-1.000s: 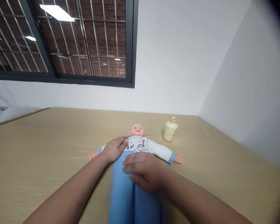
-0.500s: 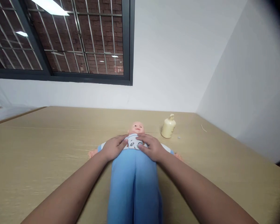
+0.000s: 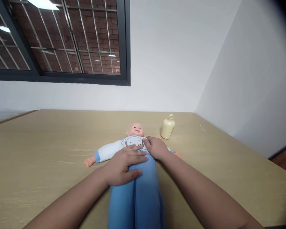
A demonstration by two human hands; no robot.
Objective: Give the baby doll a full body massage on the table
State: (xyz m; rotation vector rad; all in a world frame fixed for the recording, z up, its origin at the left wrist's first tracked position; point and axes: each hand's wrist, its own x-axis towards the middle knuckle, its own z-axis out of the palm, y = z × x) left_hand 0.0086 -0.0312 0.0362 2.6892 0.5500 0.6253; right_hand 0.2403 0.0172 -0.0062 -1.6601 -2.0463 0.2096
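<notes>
A baby doll [image 3: 146, 184] lies on its back, head away from me, in a white shirt with a printed cartoon face and blue trousers. My left hand [image 3: 124, 163] rests across its waist, fingers stretched and spread over the top of the trousers and the shirt hem. Against the right side of the doll's chest, my right hand [image 3: 156, 148] is closed around its side. The thumb side shows on the shirt, while most of the other fingers are hidden. Both doll arms stretch outward, the right one mostly behind my hand.
A cream pump bottle [image 3: 168, 128] stands on the wooden tabletop [image 3: 50, 152], right of the doll's head. Farther right lies a thin pale strip [image 3: 202, 128]. White walls [image 3: 164, 63] border the table behind and at right, with a barred window [image 3: 85, 41] at upper left.
My left hand has moved from the doll's chest down and across to its waist, uncovering the left sleeve. My right hand has drawn in toward the chest's right side. The view has shifted slightly.
</notes>
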